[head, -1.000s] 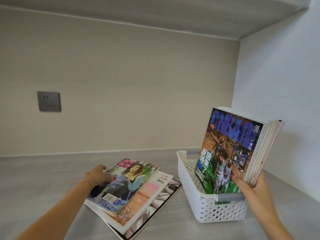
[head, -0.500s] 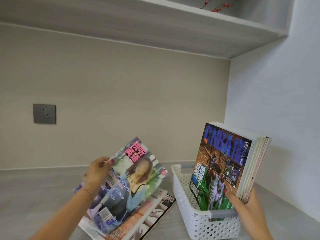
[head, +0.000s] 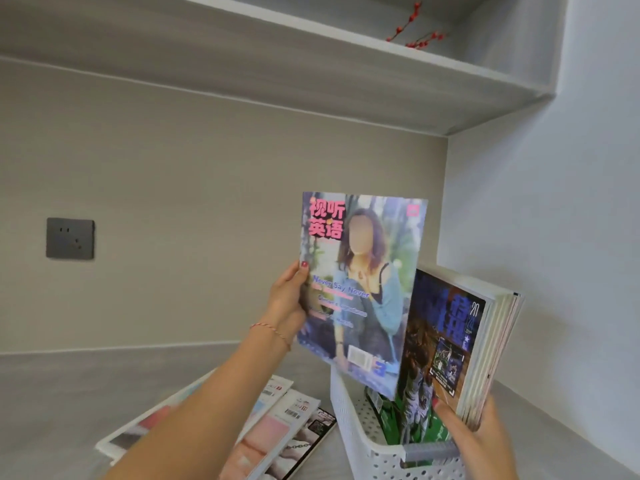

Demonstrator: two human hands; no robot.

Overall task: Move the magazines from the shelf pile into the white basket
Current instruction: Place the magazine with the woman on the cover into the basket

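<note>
My left hand (head: 287, 299) grips the left edge of a magazine with pink title letters and a woman on its cover (head: 360, 289). It is held upright in the air, its lower corner just above the white basket (head: 356, 441). Several magazines stand in the basket, a basketball cover (head: 446, 344) in front. My right hand (head: 474, 438) clasps the lower right of that standing stack. The pile of remaining magazines (head: 277, 431) lies flat on the shelf, left of the basket, partly hidden by my left forearm.
The grey shelf surface (head: 69, 393) runs left and back to a beige wall with a dark wall socket (head: 70, 238). A white side wall (head: 554, 271) stands close behind the basket. An upper shelf board (head: 277, 46) hangs overhead, with red berry twigs (head: 415, 32).
My left hand lifted the top magazine off the pile, turned it upright and carried it right toward the basket. My right hand kept holding the standing stack. The camera tilted upward.
</note>
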